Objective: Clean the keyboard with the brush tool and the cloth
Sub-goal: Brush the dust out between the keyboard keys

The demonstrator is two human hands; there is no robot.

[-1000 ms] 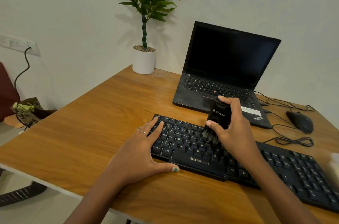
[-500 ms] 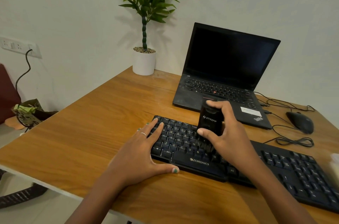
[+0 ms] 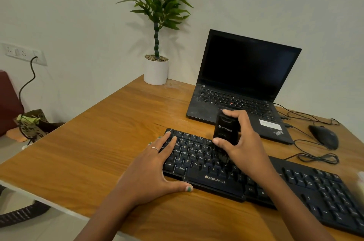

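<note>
A black keyboard [image 3: 295, 183] lies across the wooden table [image 3: 98, 154] in front of me. My right hand [image 3: 244, 146] grips a black brush tool [image 3: 226, 132] upright, its bristles down on the letter keys near the keyboard's middle. My left hand [image 3: 153, 169] rests flat on the keyboard's left end, fingers spread over the keys and thumb along the front edge. A pale object at the far right edge [image 3: 360, 181], possibly the cloth, is mostly cut off.
An open black laptop [image 3: 246, 87] stands behind the keyboard. A black mouse [image 3: 324, 137] with looped cables [image 3: 315, 157] lies at the right. A potted plant [image 3: 156, 71] stands at the table's back corner. The table's left edge drops to the floor.
My right hand has swept the brush tool leftward along the keys and stood it more upright. My left hand has stayed on the keyboard's left end.
</note>
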